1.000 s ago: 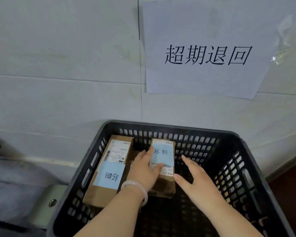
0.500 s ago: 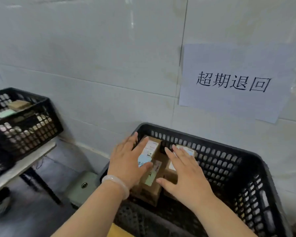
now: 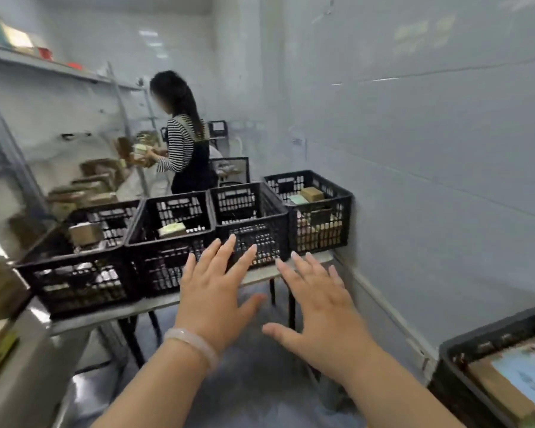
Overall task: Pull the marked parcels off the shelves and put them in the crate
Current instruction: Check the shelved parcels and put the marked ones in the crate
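1. The left hand (image 3: 210,304) and the right hand (image 3: 318,313) are held out side by side at mid-frame, palms down. The fingers of both are straight and spread, and they hold and touch nothing.
2. The crate (image 3: 476,341) sits in the lower right corner of the frame, right of and below the right hand. A boxed parcel (image 3: 519,381) with a pale blue label already lies in it.
3. The shelves (image 3: 44,66) run along the left of the frame. Brown shelf parcels (image 3: 96,180) lie flat at centre left, their long edges seemingly running along the shelf. Motion blur hides which ones carry a mark.
4. The relation that matters is that these boxes lie up and left of the fingertips, well apart from them, beyond a row of black crates (image 3: 167,242) on a table (image 3: 112,316). The left hand is the nearer one.
5. A second person (image 3: 186,149) stands at the far end of the shelves, holding boxes, which may narrow the reach there.
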